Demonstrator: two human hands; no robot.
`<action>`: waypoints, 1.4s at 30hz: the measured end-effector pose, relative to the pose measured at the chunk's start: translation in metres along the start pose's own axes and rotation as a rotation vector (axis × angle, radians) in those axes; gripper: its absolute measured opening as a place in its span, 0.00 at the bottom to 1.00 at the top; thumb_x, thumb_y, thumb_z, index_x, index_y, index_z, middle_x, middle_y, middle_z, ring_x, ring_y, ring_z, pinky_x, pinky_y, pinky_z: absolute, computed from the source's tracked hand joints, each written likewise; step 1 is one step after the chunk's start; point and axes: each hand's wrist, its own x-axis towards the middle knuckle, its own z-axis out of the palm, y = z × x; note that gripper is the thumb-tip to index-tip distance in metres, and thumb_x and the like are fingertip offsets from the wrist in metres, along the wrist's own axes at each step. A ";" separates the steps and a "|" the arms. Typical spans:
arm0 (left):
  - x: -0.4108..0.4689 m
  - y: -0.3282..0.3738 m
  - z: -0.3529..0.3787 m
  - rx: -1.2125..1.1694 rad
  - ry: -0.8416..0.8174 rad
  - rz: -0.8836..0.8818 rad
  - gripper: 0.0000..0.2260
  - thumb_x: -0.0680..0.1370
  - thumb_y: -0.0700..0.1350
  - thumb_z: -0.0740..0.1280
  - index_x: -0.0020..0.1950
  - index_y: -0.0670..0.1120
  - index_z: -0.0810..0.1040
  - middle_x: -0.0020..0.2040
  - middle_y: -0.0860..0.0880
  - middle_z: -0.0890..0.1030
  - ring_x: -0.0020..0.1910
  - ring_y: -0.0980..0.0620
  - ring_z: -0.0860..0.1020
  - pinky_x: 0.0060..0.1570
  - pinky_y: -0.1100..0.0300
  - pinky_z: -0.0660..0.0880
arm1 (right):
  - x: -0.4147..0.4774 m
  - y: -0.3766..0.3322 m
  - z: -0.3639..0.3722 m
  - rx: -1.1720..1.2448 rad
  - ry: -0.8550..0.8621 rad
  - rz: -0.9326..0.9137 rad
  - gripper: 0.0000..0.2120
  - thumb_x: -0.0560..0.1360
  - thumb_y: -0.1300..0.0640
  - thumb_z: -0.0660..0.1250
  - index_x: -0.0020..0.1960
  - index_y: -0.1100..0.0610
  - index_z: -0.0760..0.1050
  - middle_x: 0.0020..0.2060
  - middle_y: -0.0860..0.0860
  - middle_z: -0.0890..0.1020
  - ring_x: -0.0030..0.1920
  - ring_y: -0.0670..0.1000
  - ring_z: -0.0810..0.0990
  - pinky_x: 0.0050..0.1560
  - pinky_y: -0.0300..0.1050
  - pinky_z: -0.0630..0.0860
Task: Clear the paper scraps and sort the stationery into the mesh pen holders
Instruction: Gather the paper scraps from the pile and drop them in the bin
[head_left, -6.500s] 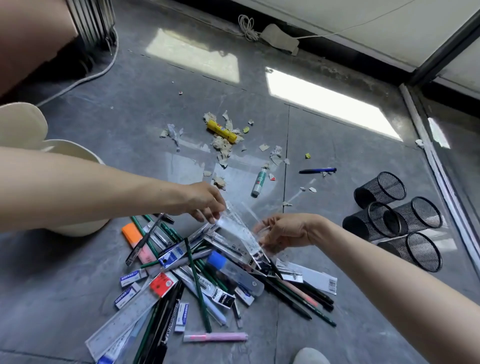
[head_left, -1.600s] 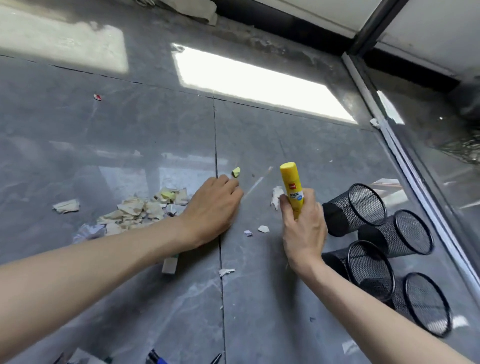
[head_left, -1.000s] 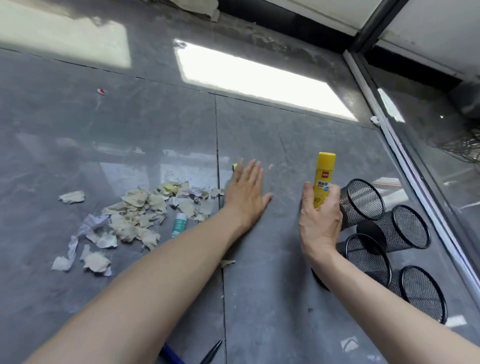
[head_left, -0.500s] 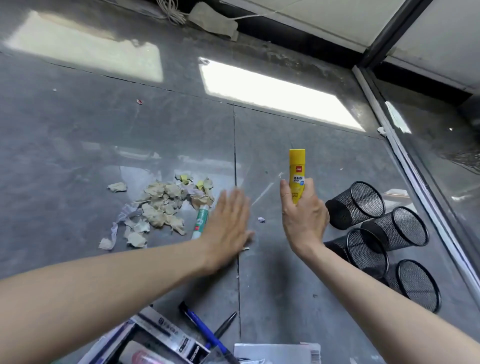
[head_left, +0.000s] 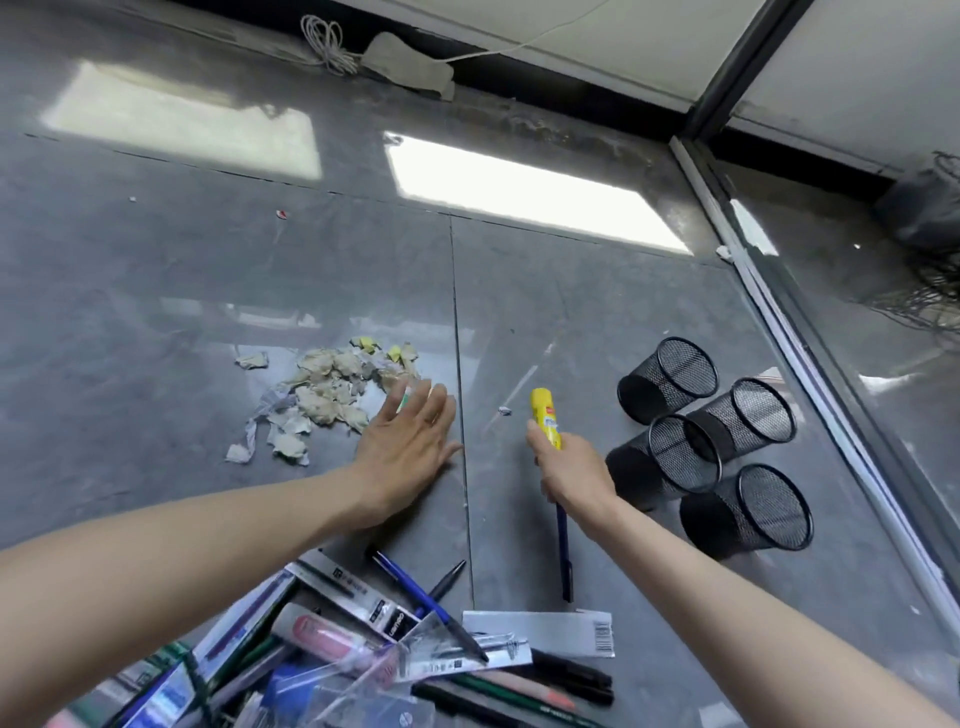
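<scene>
Grey glossy floor (head_left: 156, 291) tiles everywhere, with bright window patches reflecting across the top of the frame. Paper scraps (head_left: 332, 395) sit in a loose heap a bit left of centre, plus one tiny scrap (head_left: 504, 410) on its own between the hands. Left hand (head_left: 410, 441) is flat on the floor, fingers straight, fingertips right at the heap's right edge. A green-and-white stick (head_left: 404, 401) peeks out from behind those fingers. Right hand (head_left: 571, 467) is wrapped around a yellow glue stick (head_left: 544, 415), which points up and away. A dark blue pen (head_left: 563, 551) pokes out below that wrist, and honestly I can't tell if it's held too or just lying there. Four black mesh pen holders (head_left: 670, 376) lie on their sides in a cluster at the right, openings toward the camera, just beside the right hand. Stationery pile (head_left: 363, 649) is a jumble of pens, pencils and packets along the bottom edge.
</scene>
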 end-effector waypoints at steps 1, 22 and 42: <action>-0.005 -0.004 -0.003 -0.009 0.082 -0.018 0.21 0.78 0.52 0.52 0.65 0.42 0.71 0.63 0.41 0.75 0.64 0.44 0.63 0.65 0.48 0.51 | -0.003 0.003 0.004 -0.014 -0.051 -0.001 0.24 0.75 0.37 0.55 0.33 0.54 0.69 0.31 0.54 0.76 0.37 0.58 0.76 0.41 0.47 0.69; -0.097 -0.033 -0.032 -0.341 -0.339 0.116 0.10 0.78 0.42 0.61 0.58 0.48 0.76 0.54 0.49 0.72 0.50 0.48 0.73 0.38 0.57 0.63 | -0.040 -0.001 0.021 -0.424 -0.617 -0.213 0.14 0.70 0.55 0.74 0.53 0.55 0.76 0.37 0.49 0.74 0.42 0.51 0.74 0.39 0.41 0.70; -0.066 -0.066 0.007 -0.554 -0.082 -0.920 0.31 0.81 0.57 0.51 0.78 0.47 0.41 0.77 0.42 0.39 0.76 0.46 0.37 0.73 0.51 0.37 | 0.036 -0.022 0.070 -0.211 0.013 -0.229 0.33 0.81 0.43 0.46 0.77 0.60 0.37 0.77 0.55 0.39 0.76 0.51 0.36 0.73 0.50 0.34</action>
